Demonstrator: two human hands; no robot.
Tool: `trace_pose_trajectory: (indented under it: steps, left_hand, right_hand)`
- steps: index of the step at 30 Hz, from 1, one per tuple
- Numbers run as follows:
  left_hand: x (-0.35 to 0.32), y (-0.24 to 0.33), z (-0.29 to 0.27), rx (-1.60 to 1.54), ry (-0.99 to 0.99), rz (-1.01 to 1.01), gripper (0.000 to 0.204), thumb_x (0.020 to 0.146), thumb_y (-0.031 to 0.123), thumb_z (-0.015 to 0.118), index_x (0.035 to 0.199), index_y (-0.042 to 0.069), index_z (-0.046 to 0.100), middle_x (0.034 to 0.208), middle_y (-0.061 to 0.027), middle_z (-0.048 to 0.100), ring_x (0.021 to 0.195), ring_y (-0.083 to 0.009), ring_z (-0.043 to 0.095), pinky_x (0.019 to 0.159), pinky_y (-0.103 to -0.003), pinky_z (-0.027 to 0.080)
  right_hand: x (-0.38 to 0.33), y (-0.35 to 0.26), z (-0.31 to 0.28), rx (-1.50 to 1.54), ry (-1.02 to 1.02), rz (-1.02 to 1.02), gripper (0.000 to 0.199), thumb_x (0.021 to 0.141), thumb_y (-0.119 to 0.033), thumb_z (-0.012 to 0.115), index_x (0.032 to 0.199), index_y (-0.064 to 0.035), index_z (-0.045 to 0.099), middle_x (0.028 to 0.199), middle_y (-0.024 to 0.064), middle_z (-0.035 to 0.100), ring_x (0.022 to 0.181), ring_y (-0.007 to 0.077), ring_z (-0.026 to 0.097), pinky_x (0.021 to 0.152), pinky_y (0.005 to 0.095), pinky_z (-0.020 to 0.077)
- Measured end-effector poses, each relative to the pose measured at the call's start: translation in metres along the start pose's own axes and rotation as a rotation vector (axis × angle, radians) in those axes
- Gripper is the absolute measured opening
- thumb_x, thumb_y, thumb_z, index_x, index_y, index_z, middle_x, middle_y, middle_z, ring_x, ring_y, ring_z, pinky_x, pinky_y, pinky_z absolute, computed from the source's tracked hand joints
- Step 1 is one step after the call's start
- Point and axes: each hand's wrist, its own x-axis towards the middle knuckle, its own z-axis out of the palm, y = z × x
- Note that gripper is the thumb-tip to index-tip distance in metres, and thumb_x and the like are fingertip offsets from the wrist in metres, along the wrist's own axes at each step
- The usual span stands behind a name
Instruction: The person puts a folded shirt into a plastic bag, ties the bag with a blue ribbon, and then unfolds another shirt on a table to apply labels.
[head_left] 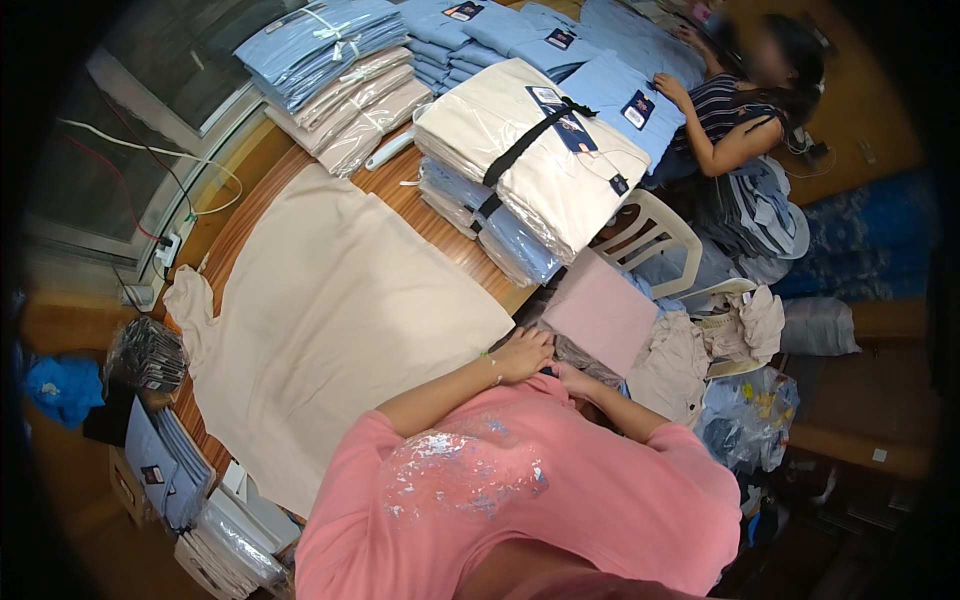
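Observation:
A large beige garment [340,270] lies spread flat over the striped wooden table, with one sleeve [190,305] bunched at its far left. Past its right end, close to my body, my left hand [525,356] has its fingers bent and drawn together. My right hand [572,380] is right beside it, fingers closed. A small dark piece shows between the two hands; what they grip is mostly hidden. Just beyond them sits a stack of folded pinkish cloth [605,315] with greyish plastic-wrapped pieces under it.
Tied bundles of packed beige shirts [530,140] and light blue shirts [320,50] stand along the far table edge [390,185]. A person [740,115] handles blue shirts at far right. Nearby are a white plastic chair [655,235], loose beige garments [665,370] and wall cables [150,150].

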Motion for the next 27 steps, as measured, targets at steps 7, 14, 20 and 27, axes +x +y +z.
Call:
trace_pose_trajectory:
  steps: [7,14,20,27]
  left_hand:
    - [-0.014,0.002,-0.006,0.106,0.039,-0.022,0.022,0.085,0.024,0.053,0.097,0.006,0.056,0.107,-0.0108,0.046,0.103,-0.0281,0.044,0.085,-0.044,0.037]
    - [-0.079,0.013,-0.064,-0.668,0.147,-0.041,0.024,0.09,0.023,0.051,0.104,0.005,0.053,0.103,-0.0137,0.052,0.098,-0.0285,0.05,0.088,-0.038,0.039]
    - [-0.241,0.045,-0.131,-0.891,0.706,-0.409,0.025,0.093,0.024,0.048,0.107,0.004,0.054,0.106,-0.0074,0.055,0.1,-0.0161,0.049,0.088,-0.031,0.04]
    - [-0.46,0.051,-0.069,-0.155,1.705,-1.173,0.015,0.09,0.012,0.05,0.1,0.003,0.056,0.098,-0.0053,0.057,0.094,-0.0149,0.052,0.086,-0.029,0.042]
  right_hand:
    - [0.068,0.038,0.022,0.034,-0.031,-0.095,0.022,0.087,-0.015,0.058,0.105,-0.0028,0.06,0.103,0.0054,0.061,0.092,0.0124,0.055,0.085,0.0276,0.0426]
    - [0.077,0.028,0.035,-0.193,-0.127,0.073,0.02,0.088,-0.014,0.056,0.104,-0.0027,0.06,0.101,0.0056,0.062,0.091,0.013,0.055,0.084,0.0274,0.0426]
    - [0.055,-0.024,0.01,-0.581,-0.328,0.236,0.019,0.089,-0.014,0.054,0.103,-0.0026,0.059,0.1,0.0058,0.062,0.09,0.0135,0.055,0.084,0.0273,0.0426]
    - [0.063,-0.148,0.032,-0.779,-0.513,0.049,0.018,0.09,-0.013,0.053,0.103,-0.0025,0.059,0.099,0.006,0.062,0.088,0.0141,0.056,0.083,0.0271,0.0426]
